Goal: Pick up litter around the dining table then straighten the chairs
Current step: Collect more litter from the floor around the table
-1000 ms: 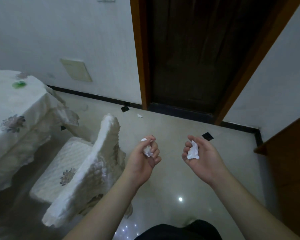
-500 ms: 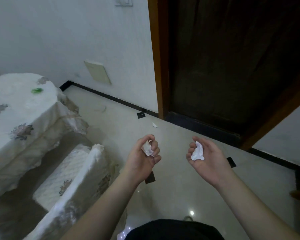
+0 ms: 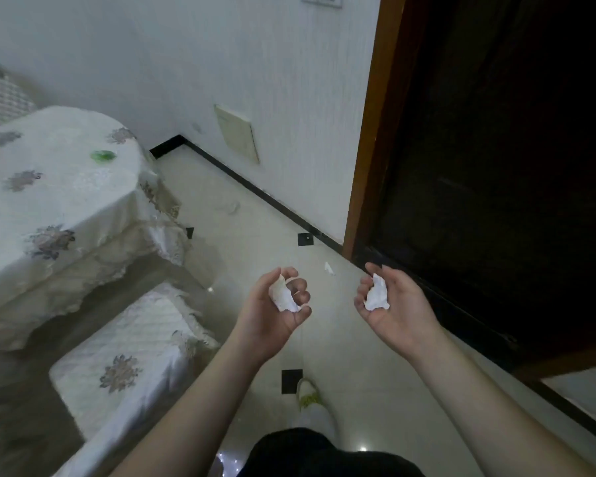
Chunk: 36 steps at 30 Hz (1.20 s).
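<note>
2 crumpled white paper wads [image 3: 283, 297] [image 3: 376, 297] in cupped palms; small white scrap [image 3: 329, 268] on floor.

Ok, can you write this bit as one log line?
left hand: holds paper wad | right hand: holds paper wad | scrap: on floor

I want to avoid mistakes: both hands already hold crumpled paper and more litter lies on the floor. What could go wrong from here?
1. The left hand and right hand each hold a paper wad; grabbing the small scrap by the door may drop one.
2. The green piece on the table is easily forgotten.
</note>
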{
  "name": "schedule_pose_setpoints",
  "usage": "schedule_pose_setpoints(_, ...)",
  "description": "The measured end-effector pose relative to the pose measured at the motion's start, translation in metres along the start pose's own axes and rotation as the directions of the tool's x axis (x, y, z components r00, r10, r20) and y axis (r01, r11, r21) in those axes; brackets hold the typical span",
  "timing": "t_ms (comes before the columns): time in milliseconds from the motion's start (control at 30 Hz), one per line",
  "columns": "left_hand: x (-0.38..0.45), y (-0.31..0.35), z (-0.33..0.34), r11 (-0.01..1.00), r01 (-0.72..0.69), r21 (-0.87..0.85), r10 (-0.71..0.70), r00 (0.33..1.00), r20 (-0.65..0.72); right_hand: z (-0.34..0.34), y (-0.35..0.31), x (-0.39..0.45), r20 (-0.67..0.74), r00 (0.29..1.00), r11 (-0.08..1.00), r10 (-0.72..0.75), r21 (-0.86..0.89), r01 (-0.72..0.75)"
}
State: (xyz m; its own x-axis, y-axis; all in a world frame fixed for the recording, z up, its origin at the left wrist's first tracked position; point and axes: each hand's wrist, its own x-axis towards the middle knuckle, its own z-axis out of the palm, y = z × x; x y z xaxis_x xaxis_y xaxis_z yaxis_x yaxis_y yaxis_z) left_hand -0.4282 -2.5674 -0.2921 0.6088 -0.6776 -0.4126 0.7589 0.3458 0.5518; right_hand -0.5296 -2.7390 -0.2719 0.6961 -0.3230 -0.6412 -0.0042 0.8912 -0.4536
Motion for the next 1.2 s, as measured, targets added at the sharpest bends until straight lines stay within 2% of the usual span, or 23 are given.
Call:
schedule_pose_setpoints(167, 0.057, 0.053, 0.001, 0.998, -0.026, -0.057, 0.026, 1.000, 0.001, 0.048, -0.028, 0.059, -0.032, 0.999, 0.996, 0.022, -0.080, -0.025)
schedule_pose_setpoints(267, 0.091, 0.080, 0.009, 1.000, -0.028, -0.003, 0.028, 1.000, 0.009, 0.077, -0.047, 0.089, 0.023, 1.000, 0.994, 0.012, -0.113, -0.009)
schedule_pose_setpoints(400, 0.138, 0.110, 0.015, 0.997, -0.034, 0.070, 0.033, 0.999, 0.017, 0.103, -0.068, 0.133, 0.021, 1.000, 0.991, 0.017, -0.130, -0.014)
schedule_pose_setpoints(500, 0.169, 0.123, 0.016, 0.997, -0.046, 0.057, 0.044, 0.999, 0.028, 0.113, -0.084, 0.164, 0.060, 0.996, 0.985, 0.060, -0.165, -0.050)
schedule_pose_setpoints(733, 0.258, 0.143, 0.026, 0.992, -0.105, 0.063, 0.113, 0.983, -0.144, 0.126, -0.137, 0.268, 0.068, 0.985, 0.974, 0.158, -0.172, -0.144)
schedule_pose_setpoints(900, 0.325, 0.157, 0.050, 0.982, -0.152, 0.113, 0.178, 0.942, -0.284, 0.145, -0.177, 0.336, 0.070, 0.968, 0.940, 0.241, -0.265, -0.215)
schedule_pose_setpoints(1200, 0.411, 0.180, 0.062, 0.977, -0.209, 0.047, 0.211, 0.900, -0.381, 0.177, -0.221, 0.444, 0.052, 0.940, 0.876, 0.338, -0.381, -0.294)
